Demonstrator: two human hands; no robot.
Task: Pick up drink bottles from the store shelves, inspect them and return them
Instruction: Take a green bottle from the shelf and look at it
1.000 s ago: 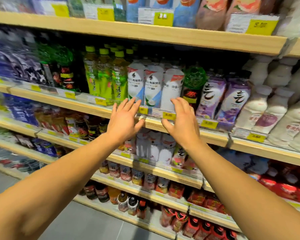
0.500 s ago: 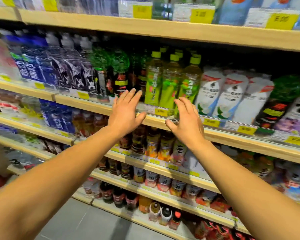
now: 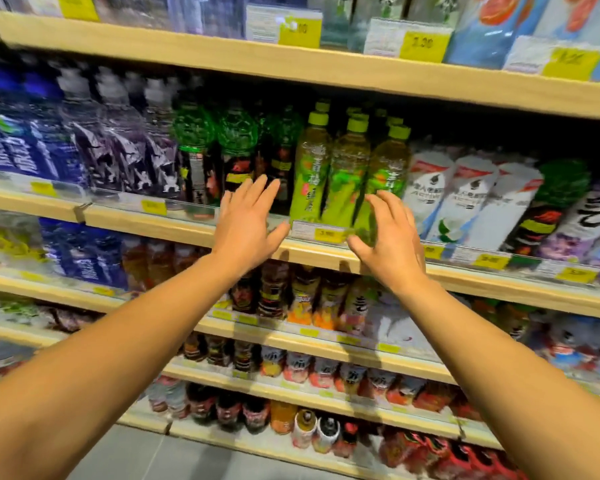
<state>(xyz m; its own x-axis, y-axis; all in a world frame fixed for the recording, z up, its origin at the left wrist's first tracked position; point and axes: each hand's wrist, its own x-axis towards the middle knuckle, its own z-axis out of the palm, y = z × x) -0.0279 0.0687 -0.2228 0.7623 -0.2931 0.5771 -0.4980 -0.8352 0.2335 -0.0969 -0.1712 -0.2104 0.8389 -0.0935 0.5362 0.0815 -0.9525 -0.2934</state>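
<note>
Here, three green tea bottles (image 3: 347, 181), left hand (image 3: 246, 226), right hand (image 3: 392, 244), both empty.

You get bright, even store light from above, with dark shadow under the upper shelf (image 3: 326, 69) behind the bottle tops. Motion blur smears the blue bottles (image 3: 25, 147) at left and the lower rows. Wide-angle distortion bends the shelves toward the edges.

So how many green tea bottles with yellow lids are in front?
3 green tea bottles: left, middle, right, side by side above the hands. More caps show behind.
</note>
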